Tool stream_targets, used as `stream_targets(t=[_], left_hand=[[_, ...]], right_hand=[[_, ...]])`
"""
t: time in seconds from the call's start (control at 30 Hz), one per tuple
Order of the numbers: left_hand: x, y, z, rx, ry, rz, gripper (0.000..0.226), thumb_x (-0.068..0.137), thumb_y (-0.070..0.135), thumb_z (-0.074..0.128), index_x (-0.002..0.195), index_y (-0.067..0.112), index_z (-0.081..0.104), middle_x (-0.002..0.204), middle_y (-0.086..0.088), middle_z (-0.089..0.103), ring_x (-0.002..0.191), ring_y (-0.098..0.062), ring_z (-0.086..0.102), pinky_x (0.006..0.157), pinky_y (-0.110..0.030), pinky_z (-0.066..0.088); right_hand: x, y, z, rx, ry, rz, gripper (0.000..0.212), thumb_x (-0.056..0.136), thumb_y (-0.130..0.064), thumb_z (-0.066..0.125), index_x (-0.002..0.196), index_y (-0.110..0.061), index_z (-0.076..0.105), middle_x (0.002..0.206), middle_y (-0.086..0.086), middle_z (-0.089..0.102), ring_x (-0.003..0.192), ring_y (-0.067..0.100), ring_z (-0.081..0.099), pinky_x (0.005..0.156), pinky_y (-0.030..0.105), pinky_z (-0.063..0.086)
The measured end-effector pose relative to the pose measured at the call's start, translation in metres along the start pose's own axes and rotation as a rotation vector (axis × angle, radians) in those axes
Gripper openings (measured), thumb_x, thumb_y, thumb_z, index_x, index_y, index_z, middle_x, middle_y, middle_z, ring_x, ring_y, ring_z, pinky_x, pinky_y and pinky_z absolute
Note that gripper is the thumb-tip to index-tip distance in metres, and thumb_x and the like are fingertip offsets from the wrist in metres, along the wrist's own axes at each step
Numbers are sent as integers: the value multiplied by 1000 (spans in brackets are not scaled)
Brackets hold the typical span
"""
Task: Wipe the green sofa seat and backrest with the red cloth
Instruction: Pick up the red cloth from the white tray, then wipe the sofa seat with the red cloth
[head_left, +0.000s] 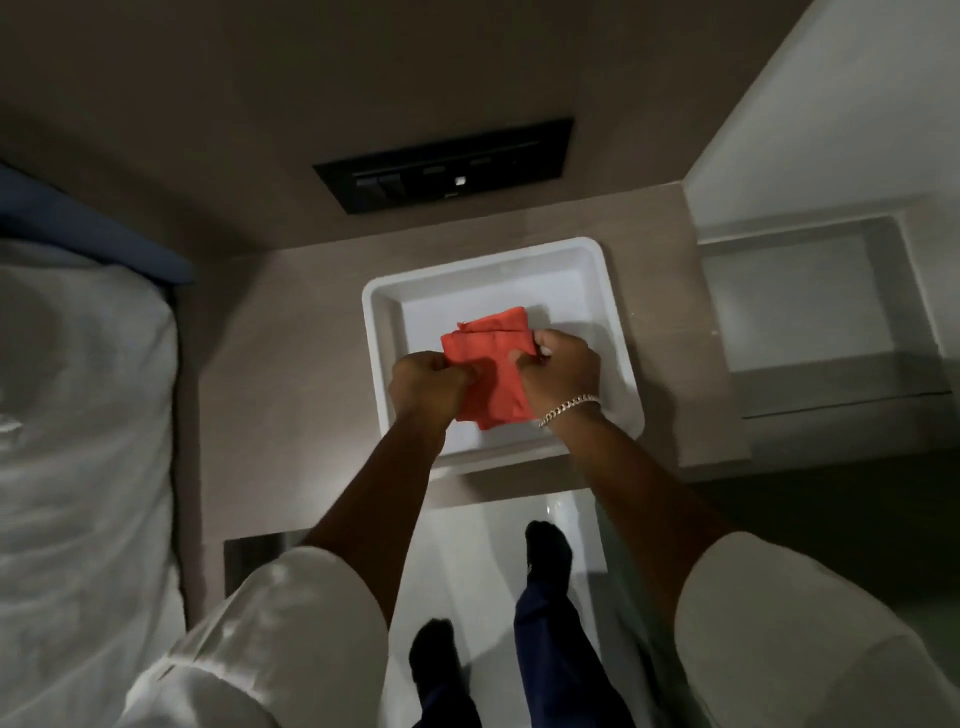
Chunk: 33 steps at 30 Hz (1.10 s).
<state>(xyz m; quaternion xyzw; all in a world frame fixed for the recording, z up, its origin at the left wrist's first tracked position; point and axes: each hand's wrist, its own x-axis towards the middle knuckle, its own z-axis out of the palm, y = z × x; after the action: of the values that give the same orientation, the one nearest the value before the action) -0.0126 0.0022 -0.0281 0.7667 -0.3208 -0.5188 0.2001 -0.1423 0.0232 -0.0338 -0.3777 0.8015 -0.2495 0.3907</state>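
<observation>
Barely begun: red cloth (488, 358) pinched between left hand (426, 384) and right hand (563, 371) over the white tray (382, 332) beneath them, no green sofa visible, all wiping left.

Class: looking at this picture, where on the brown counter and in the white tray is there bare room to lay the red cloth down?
Bare: the far floor of the white rectangular plastic tray, and brown counter between tray and bed. Crowded: tray's near half, where the left hand and right hand grip the red cloth.
</observation>
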Motion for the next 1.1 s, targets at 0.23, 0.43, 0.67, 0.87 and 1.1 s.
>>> stream_targets(t=[0.23, 0.43, 0.67, 0.87, 1.1], left_hand=[[-92, 27, -29, -175, -288, 257, 27, 80, 14, 74, 98, 15, 53, 101, -13, 72, 88, -33, 72, 69, -46, 62], [-200, 21, -24, -88, -564, 368, 45, 77, 13, 79, 118, 14, 60, 90, 3, 77, 82, -17, 77, 64, -35, 63], [-318, -45, 44, 50, -820, 434, 24, 78, 3, 75, 96, 18, 72, 84, 4, 79, 77, -11, 74, 64, -23, 58], [-402, -162, 128, 266, -1025, 329, 24, 82, 8, 72, 101, 22, 69, 97, -1, 76, 87, -15, 72, 73, -25, 60], [-458, -293, 221, 611, -1043, 457, 45, 84, 2, 67, 128, 7, 60, 108, -8, 70, 95, -16, 67, 76, -7, 52]], right_hand=[[-98, -14, -61, 328, 294, -72, 16, 86, -21, 69, 98, -11, 73, 89, 4, 70, 83, 21, 63, 75, 26, 47], [-208, 19, -110, 671, 604, -48, 17, 89, -12, 66, 104, -17, 71, 92, 5, 74, 83, 19, 69, 75, 27, 54], [-318, 121, -165, 773, 898, 122, 27, 85, -11, 67, 112, -10, 72, 98, 3, 76, 89, 15, 70, 85, 34, 56], [-408, 265, -190, 708, 1070, 328, 21, 88, -14, 65, 108, -10, 71, 98, 7, 75, 91, 26, 70, 88, 52, 55], [-481, 430, -195, 509, 1069, 549, 30, 87, -13, 57, 114, -7, 69, 105, 13, 74, 95, 29, 68, 86, 32, 51]])
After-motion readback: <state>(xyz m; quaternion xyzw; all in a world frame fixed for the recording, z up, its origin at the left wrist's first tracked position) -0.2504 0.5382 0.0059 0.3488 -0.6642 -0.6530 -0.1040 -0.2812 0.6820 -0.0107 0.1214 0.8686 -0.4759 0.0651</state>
